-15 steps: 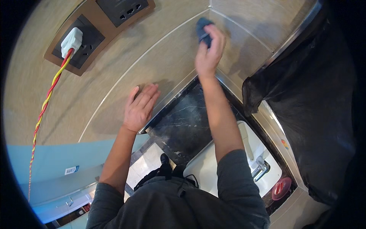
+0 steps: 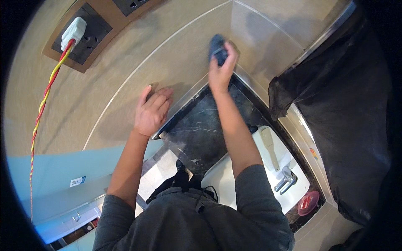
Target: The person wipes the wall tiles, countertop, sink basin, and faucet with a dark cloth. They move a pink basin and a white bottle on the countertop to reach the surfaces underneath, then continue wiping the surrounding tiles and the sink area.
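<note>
My right hand (image 2: 222, 69) grips a dark blue-grey cloth (image 2: 217, 47), bunched up against the beige tiled wall (image 2: 180, 58) close to the corner. Thumb and fingers close round the cloth's lower part, slightly smeared by motion. Lower on the same wall is my left hand (image 2: 153, 111), with its thumb apart and its fingers a little bent. It holds nothing, and its fingertips are at or near the tile; exact contact cannot be made out.
Below the hands lies a black marbled counter (image 2: 197, 134) with a white sink (image 2: 222, 180), a chrome faucet (image 2: 286, 180) and a pink dish (image 2: 308, 203). A white plug (image 2: 74, 32) with a twisted red-yellow cord sits in a wall socket. Black sheeting (image 2: 335, 117) hangs at right.
My right hand has moved the cloth down the wall and slightly left, away from the upper grout line. My left hand stays in nearly the same spot, its fingers a bit more bent.
</note>
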Motion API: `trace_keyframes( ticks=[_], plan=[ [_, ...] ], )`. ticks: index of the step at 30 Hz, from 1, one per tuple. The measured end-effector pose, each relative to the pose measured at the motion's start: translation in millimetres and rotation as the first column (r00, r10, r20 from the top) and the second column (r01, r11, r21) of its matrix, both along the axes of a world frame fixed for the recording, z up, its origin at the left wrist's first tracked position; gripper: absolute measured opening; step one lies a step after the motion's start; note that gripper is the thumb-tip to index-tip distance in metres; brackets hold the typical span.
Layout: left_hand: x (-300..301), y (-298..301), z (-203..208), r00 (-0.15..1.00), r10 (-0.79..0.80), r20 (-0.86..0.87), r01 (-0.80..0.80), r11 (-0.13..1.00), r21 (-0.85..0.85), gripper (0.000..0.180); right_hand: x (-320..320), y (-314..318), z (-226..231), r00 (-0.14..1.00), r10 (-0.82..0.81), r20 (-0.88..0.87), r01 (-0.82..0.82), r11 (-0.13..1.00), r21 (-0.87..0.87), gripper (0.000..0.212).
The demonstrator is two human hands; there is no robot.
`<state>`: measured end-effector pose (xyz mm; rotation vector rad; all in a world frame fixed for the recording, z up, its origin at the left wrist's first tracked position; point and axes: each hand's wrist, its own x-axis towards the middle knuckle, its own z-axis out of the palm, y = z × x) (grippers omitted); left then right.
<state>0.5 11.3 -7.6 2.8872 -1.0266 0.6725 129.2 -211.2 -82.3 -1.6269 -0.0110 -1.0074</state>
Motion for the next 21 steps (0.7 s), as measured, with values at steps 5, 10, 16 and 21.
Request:
trace_keyframes(
  ticks=[5, 10, 16, 21],
  plan=[
    [-3, -1, 5, 0.996, -0.027, -0.083, 0.022, 0.998, -0.059, 0.025, 19, 14, -43, 0.978, -0.045, -0.203, 0.079, 0.984, 0.163, 0.049],
    [-14, 13, -4, 0.990, -0.009, -0.141, 0.012, 1.000, 0.021, 0.026, -51, 82, -86, 0.981, 0.003, -0.194, 0.017, 0.995, 0.100, 0.051],
    [-18, 19, -9, 0.986, 0.009, -0.166, -0.007, 1.000, 0.017, 0.027, -29, 29, -74, 0.982, 0.043, -0.185, -0.029, 0.996, 0.081, 0.051],
    [-24, 24, -10, 0.977, -0.003, -0.215, 0.009, 1.000, 0.023, 0.026, 14, 18, -79, 0.959, -0.070, -0.273, 0.120, 0.978, 0.171, 0.047]
  ],
)
